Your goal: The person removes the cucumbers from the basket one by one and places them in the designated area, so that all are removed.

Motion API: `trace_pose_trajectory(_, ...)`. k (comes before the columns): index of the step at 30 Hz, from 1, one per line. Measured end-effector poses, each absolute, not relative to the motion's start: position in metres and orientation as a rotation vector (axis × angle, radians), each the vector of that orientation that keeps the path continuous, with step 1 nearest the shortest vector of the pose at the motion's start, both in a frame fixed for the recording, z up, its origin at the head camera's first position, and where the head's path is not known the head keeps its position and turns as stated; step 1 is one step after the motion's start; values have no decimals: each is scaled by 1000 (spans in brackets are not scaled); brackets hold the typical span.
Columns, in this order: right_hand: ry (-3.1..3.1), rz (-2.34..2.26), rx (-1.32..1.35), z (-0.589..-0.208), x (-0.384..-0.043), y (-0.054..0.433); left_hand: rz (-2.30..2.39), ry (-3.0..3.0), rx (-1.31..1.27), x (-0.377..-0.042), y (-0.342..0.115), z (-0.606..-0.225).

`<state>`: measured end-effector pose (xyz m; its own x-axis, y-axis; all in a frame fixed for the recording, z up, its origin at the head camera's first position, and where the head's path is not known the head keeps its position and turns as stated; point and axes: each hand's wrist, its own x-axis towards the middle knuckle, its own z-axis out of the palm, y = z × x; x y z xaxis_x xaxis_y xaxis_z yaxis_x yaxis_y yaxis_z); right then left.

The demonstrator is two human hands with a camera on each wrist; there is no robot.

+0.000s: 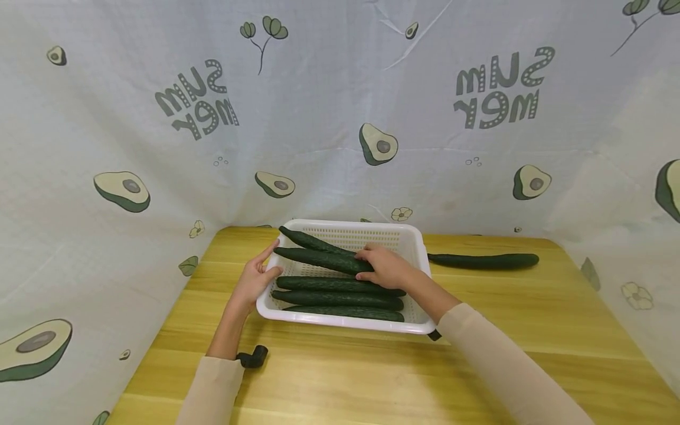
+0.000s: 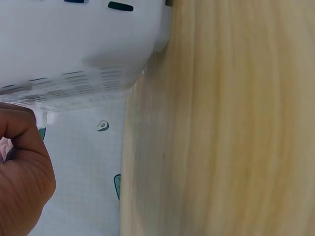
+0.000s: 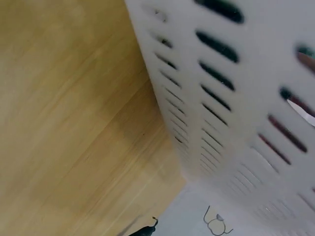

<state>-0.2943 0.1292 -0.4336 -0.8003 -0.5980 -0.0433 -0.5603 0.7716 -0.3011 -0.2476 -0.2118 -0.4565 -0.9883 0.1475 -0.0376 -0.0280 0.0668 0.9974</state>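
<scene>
A white slotted plastic basket (image 1: 345,323) on the wooden table holds several long dark-green cucumbers. My right hand (image 1: 385,265) reaches inside over the right wall and grips the right end of one cucumber (image 1: 313,258). Behind it, another cucumber (image 1: 300,237) lies slanted, its tip on the rear left rim. Nearer the front, more cucumbers (image 1: 340,298) lie side by side. My left hand (image 1: 252,286) holds the basket's left end, thumb at the rim. In the left wrist view, the left hand (image 2: 24,172) shows bent beside the basket wall (image 2: 74,44); its fingertips are hidden.
One cucumber (image 1: 483,261) lies on the table (image 1: 494,307) right of the basket. A white curtain (image 1: 329,118) printed with avocados hangs behind and at the sides. A black device (image 1: 254,357) is at the left wrist.
</scene>
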Motion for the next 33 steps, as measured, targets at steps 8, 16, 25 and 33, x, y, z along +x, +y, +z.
trace_pose_trajectory(8,2807,-530,-959,-429,-287,130,2065,2191,95,-247,-214,-456)
trace_pose_trajectory(16,2853,-629,-965,-429,-284,130,2047,2216,107,-247,-216,-457)
trace_pose_trajectory(25,2926,-602,-965,-432,-288,133,2055,2213,96,-247,-214,-456)
trace_pose_trajectory(33,2983,-644,-987,-422,-283,141,2027,2231,86,-250,-211,-457)
